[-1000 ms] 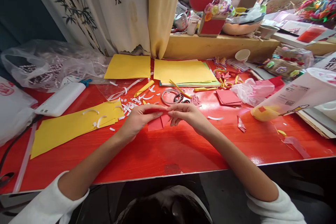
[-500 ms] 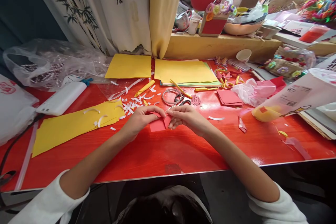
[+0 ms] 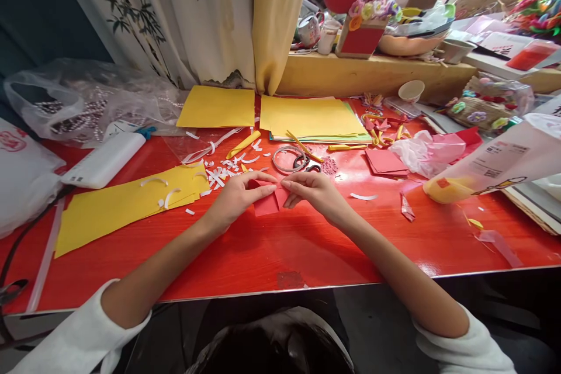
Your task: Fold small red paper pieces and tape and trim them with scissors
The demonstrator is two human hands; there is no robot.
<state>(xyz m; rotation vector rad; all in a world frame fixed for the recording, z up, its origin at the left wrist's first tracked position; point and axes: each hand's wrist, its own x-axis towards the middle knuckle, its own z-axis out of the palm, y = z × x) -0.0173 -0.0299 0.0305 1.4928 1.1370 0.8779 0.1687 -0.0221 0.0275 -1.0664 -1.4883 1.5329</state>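
A small piece of folded red paper [image 3: 267, 205] is held between both hands, just above the red table. My left hand [image 3: 239, 196] pinches its upper left edge between thumb and fingers. On the other side my right hand [image 3: 309, 190] pinches the paper with thumb and forefinger, the remaining fingers curled beneath. Part of the paper is covered by my fingertips. Just beyond the hands lie scissors [image 3: 312, 168] with black handles and a round roll of tape [image 3: 280, 159]. White paper scraps [image 3: 221, 176] are scattered past my left hand.
Yellow paper strips [image 3: 109, 210] lie at the left, near a white power bank [image 3: 105, 160]. Yellow sheets [image 3: 311, 117] are stacked at the back. To the right are red paper squares [image 3: 385, 163] and a tilted drink cup [image 3: 486, 160]. The table's front edge [image 3: 289, 291] runs below my forearms.
My fingertips have come closer together on the red paper, and the right hand's lower fingers are more tucked in. The whole view has shifted slightly; the other things stay in place.
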